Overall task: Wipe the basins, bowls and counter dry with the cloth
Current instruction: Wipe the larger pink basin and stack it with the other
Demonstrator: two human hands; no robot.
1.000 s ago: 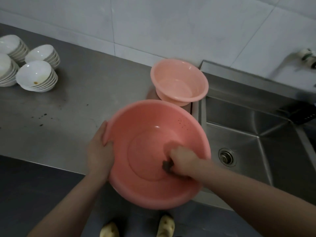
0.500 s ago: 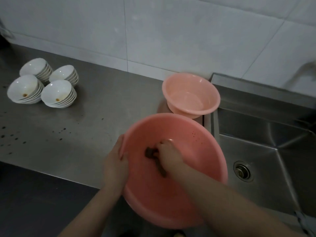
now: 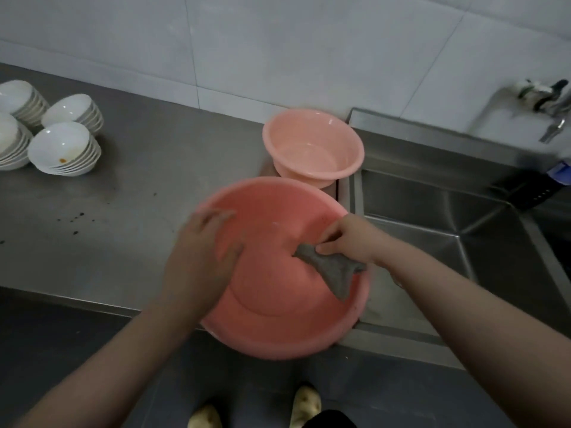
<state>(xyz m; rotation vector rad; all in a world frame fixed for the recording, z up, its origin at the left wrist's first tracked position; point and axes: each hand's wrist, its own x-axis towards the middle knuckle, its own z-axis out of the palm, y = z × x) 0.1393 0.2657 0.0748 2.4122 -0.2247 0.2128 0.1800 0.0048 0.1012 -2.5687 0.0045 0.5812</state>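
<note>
Your large pink basin (image 3: 272,310) sits tilted at the counter (image 3: 123,217) edge beside the sink (image 3: 448,242). The grey cloth (image 3: 332,268) has come up off its floor since a second ago — your right hand (image 3: 346,239) pinches it by one corner, dangling. Your left hand (image 3: 204,251) — blurred, fingers spread — now lies over the near rim rather than gripping it. Inside looks done; smaller basin (image 3: 312,146) and bowls (image 3: 61,146) wait.

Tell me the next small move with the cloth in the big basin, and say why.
Probably press the cloth back down onto the floor of the big basin and sweep it round. The right hand pinches it by one end near the right wall, so most of it hangs loose, while the left hand, blurred, steadies the left rim.
</note>
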